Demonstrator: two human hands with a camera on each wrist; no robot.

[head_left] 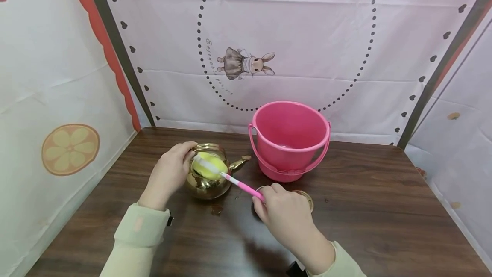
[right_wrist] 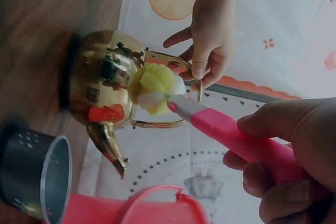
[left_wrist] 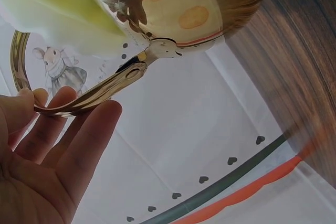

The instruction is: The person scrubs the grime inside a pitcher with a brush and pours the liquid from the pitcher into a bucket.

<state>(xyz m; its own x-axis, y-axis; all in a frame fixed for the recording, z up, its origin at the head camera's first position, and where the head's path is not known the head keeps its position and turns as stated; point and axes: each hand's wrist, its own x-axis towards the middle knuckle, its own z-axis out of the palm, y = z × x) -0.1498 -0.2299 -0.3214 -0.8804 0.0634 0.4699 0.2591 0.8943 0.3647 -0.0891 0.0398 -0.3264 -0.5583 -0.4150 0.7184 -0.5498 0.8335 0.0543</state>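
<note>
A shiny gold teapot stands on the table, its spout pointing right. My left hand pinches the top of its raised handle between thumb and fingers. In my right hand is the pink handle of a sponge brush. The brush's yellow and white sponge head is at the teapot's mouth, inside the loop of the handle, as the right wrist view shows. The sponge hides most of the opening.
Behind and right of the teapot stands a pink bucket, its handle hanging down in front. A perforated metal strainer is by my right hand, and a gold-rimmed round piece lies partly behind that hand. Wet spots mark the table.
</note>
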